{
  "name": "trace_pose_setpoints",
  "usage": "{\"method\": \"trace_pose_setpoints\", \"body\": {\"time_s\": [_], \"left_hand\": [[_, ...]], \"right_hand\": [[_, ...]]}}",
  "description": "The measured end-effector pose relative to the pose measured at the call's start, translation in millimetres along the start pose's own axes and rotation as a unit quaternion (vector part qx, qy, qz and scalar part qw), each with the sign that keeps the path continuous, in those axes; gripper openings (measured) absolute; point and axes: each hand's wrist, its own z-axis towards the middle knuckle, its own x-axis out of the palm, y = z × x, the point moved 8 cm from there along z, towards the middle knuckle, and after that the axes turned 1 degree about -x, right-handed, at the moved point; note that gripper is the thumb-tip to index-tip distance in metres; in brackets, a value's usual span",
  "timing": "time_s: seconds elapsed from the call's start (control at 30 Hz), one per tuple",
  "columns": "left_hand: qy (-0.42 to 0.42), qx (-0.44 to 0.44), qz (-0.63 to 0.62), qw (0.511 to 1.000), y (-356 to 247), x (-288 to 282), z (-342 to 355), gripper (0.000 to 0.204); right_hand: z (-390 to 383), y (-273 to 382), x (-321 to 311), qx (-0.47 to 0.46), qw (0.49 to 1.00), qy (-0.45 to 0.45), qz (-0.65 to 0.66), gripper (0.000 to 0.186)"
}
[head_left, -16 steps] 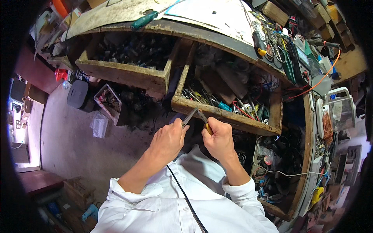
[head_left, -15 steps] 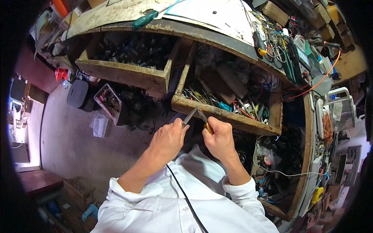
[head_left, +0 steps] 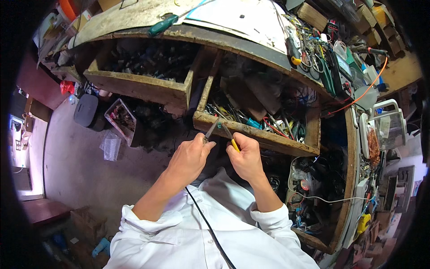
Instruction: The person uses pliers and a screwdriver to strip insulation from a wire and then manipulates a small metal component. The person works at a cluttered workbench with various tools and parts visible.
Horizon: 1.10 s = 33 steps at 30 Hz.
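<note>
In front of my body both hands are raised, close to the front of an open wooden drawer (head_left: 255, 133). My left hand (head_left: 187, 158) is closed around a slim, pointed grey metal tool (head_left: 211, 129), its tip angled up and to the right. My right hand (head_left: 245, 154) grips a yellow-handled tool (head_left: 234, 144) with a tapering metal end that leans up and to the left. A narrow gap parts the two tips. Between them shows a tiny greenish spot (head_left: 219, 126); whether it is a held piece or a mark on the drawer is unclear. The palms are hidden.
Screwdrivers and other hand tools crowd the open drawer. To its left another drawer (head_left: 139, 85) juts out, packed with dark parts. On the benchtop above lies a green-handled screwdriver (head_left: 163, 25). A bin (head_left: 123, 123) stands on the floor; a black cord (head_left: 204, 215) crosses my shirt.
Half a second ago the two tool tips met at a point; now they are apart. Both hands have shifted slightly left in the picture, as has the whole scene.
</note>
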Motion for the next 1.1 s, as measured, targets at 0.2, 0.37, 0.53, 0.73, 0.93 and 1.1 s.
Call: {"method": "trace_pose_setpoints", "body": {"time_s": [0.2,0.37,0.53,0.73,0.93,1.1], "left_hand": [[0.038,-0.072,-0.089,0.993,12,3,-3,0.017],[0.146,-0.169,-0.271,0.936,19,16,-11,0.030],[0.125,-0.174,-0.400,0.891,9,14,-15,0.039],[0.064,-0.085,-0.439,0.892,-13,-9,2,0.035],[-0.007,-0.033,-0.456,0.889,-36,-25,23,0.036],[0.046,-0.020,-0.462,0.885,-50,-23,31,0.030]], "right_hand": [[1,6,-3,-0.026,0.999,-0.036,-0.018,0.022],[1,15,-8,-0.029,0.996,-0.051,-0.062,0.021],[2,2,-2,0.005,0.997,-0.032,0.067,0.021],[-14,8,21,0.226,0.772,0.157,0.573,0.012],[-18,14,26,0.216,0.638,0.207,0.710,0.020],[-23,20,34,0.212,0.626,0.254,0.706,0.024]]}}
